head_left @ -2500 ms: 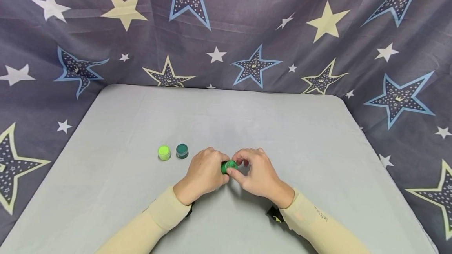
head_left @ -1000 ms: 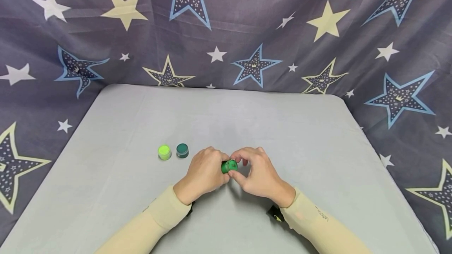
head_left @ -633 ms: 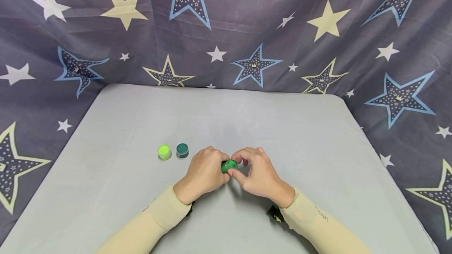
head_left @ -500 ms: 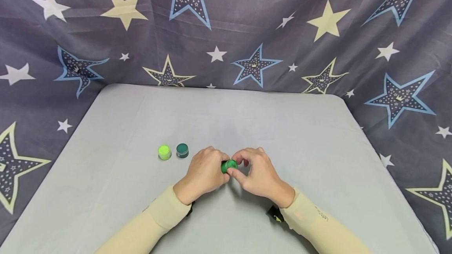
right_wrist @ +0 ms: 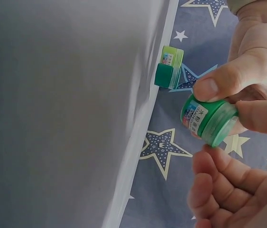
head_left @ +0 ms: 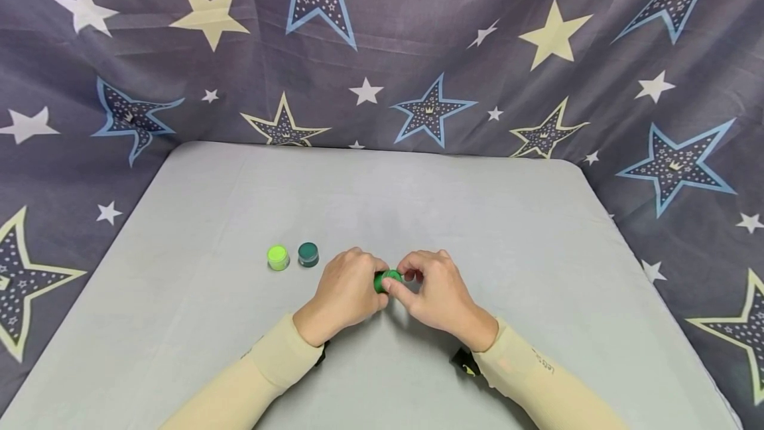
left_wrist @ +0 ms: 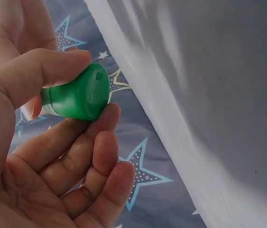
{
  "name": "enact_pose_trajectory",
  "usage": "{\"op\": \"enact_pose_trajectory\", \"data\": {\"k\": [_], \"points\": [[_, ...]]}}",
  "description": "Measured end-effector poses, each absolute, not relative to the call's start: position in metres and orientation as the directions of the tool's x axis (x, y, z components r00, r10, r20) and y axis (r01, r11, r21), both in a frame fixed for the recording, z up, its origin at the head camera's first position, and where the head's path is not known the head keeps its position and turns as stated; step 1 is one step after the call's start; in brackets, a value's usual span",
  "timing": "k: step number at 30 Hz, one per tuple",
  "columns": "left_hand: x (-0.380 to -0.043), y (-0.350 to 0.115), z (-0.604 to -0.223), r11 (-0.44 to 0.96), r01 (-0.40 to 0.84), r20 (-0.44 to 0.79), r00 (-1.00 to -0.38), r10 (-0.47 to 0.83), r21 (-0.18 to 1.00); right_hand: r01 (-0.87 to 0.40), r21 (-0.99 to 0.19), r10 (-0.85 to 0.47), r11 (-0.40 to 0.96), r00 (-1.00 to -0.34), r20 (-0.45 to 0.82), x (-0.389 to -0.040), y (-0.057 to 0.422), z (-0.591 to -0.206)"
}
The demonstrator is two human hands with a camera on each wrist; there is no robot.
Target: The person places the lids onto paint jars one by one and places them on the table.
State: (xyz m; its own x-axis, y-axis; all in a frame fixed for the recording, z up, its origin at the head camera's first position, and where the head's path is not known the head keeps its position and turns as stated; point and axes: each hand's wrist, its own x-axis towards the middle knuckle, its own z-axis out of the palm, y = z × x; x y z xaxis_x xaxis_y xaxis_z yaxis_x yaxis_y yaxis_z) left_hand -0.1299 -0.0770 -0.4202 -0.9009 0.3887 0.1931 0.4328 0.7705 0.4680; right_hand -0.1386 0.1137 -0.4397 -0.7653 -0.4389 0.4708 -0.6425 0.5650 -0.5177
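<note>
My left hand [head_left: 348, 286] grips a small green paint jar [right_wrist: 200, 114], tilted on its side, by its labelled green body. In the left wrist view, the thumb lies over the green body [left_wrist: 78, 97] and the fingertips are under it. My right hand [head_left: 440, 292] pinches the clear lid [right_wrist: 218, 124] end between thumb and index finger; its other fingers are curled. Left of the hands, a lime-green paint jar [head_left: 278, 257] and a dark green paint jar [head_left: 308, 255] stand upright side by side on the table.
A pale grey cloth covers the table [head_left: 477, 217]. A dark curtain [head_left: 394, 38] printed with stars hangs behind and beside it. A black wrist device [head_left: 465, 361] shows under the right sleeve.
My right thumb and fingers have shifted slightly around the lid, with the thumb now lying farther over it. My left hand and the two standing jars have stayed in place.
</note>
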Motion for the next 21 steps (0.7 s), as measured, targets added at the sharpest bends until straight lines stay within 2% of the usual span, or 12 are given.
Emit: {"op": "enact_pose_trajectory", "data": {"k": [10,21], "points": [[-0.1298,-0.0773,-0.4201,0.768,0.434,0.196,-0.900,0.389,0.472,-0.626,-0.517,-0.431,0.584,-0.779,0.455,-0.1393,0.1132,-0.4395],[-0.1307,-0.0790,-0.4195,0.768,0.438,0.222,-0.899,0.378,0.467,-0.679,-0.516,-0.480,0.522,-0.734,0.480,-0.1390,0.1160,-0.4368]]}}
